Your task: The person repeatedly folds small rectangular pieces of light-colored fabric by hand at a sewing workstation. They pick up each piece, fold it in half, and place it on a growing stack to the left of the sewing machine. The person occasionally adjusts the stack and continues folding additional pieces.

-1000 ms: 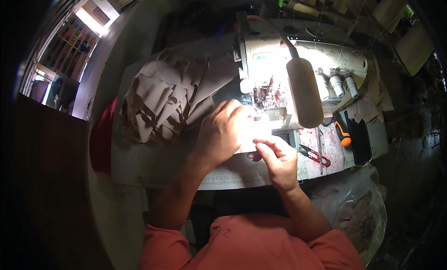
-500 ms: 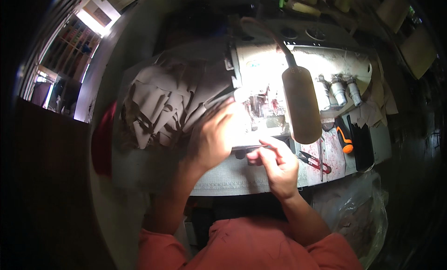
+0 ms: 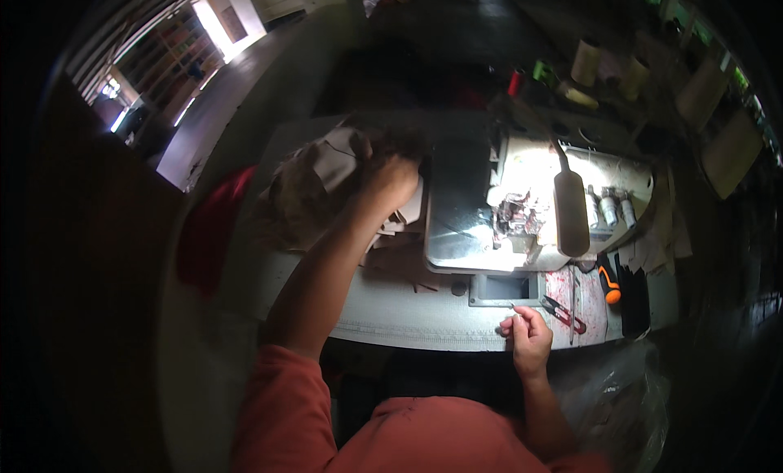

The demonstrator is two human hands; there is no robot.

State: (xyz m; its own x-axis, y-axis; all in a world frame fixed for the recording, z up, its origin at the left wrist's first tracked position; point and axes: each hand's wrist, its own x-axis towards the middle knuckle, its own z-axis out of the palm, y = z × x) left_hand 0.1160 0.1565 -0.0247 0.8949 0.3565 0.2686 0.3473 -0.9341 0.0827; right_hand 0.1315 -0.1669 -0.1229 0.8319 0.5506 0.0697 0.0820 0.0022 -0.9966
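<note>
My left hand (image 3: 390,183) reaches out over a pile of pale cut pieces (image 3: 333,167), fabric or leather, at the left of the table. Its fingers are in shadow and smeared, so I cannot tell whether they grip a piece. My right hand (image 3: 530,336) is by the table's front edge, fingers curled and closed together; a thin tip seems to stick out of them, too small to name. Just beyond it is the sewing machine (image 3: 461,228), its needle area (image 3: 518,216) brightly lit and a square recess (image 3: 512,289) in front.
A long lamp (image 3: 572,216) hangs over the machine. Right of my right hand lie red-handled thread snips (image 3: 563,314), a thin metal rod (image 3: 572,298) and an orange-and-black tool (image 3: 608,284). Thread cones (image 3: 586,61) stand at the back right. A clear plastic bag (image 3: 628,391) hangs below.
My left hand has moved from beside the needle area out to the pile. My right hand has drawn back toward the table's front edge. The whole view has shifted.
</note>
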